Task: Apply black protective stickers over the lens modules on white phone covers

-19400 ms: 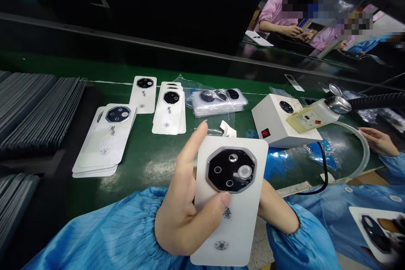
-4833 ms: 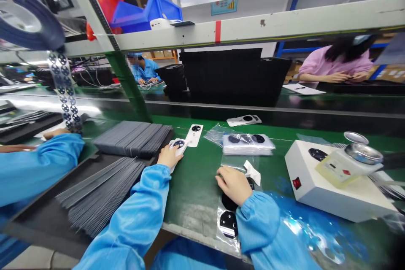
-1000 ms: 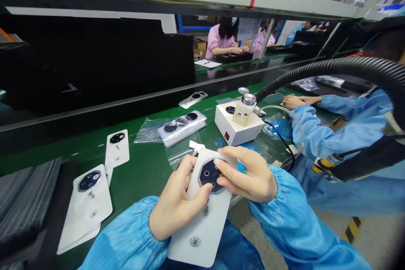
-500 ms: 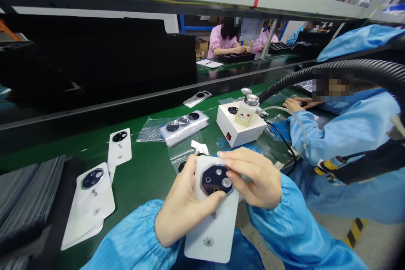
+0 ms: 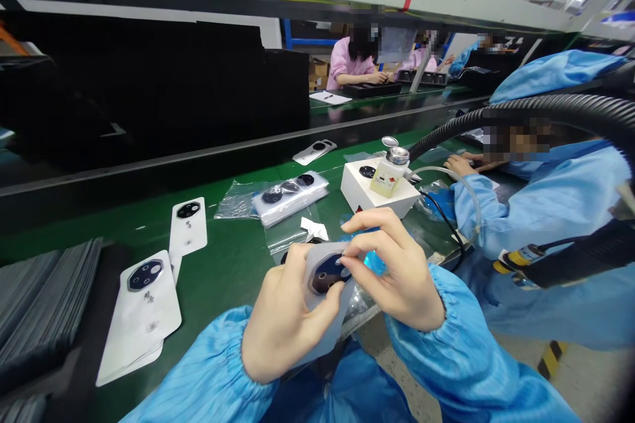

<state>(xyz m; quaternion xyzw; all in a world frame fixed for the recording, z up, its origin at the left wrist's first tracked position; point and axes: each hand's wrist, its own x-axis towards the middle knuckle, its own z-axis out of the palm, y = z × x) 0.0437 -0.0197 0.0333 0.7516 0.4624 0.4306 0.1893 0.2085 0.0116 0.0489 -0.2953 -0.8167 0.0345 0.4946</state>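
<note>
My left hand [image 5: 285, 317] grips a pale phone back cover [image 5: 333, 334], its thumb across the face beside the dark camera plate [image 5: 325, 269]. The cover is tilted, so I see its face at a slant. At the plate's right edge, thumb and forefinger of my right hand [image 5: 397, 271] are pinched together; what is between them, if anything, is too small to make out. The other right fingers curl above. To the left lie a small stack of phone back covers [image 5: 139, 317] and a single cover [image 5: 188, 226].
Beyond my hands lie a bagged stack of covers [image 5: 290, 198] and a white box [image 5: 364, 195] bearing a liquid bottle [image 5: 389, 175]. Dark sheets [image 5: 44, 304] stand in rows at left. A ribbed hose [image 5: 536, 106] arches over the right side, near a co-worker's sleeve [image 5: 536, 205].
The cover has tipped from facing me to a steep slant. My right hand has closed into a pinch at the camera plate, its other fingers lifting. My left hand keeps its hold.
</note>
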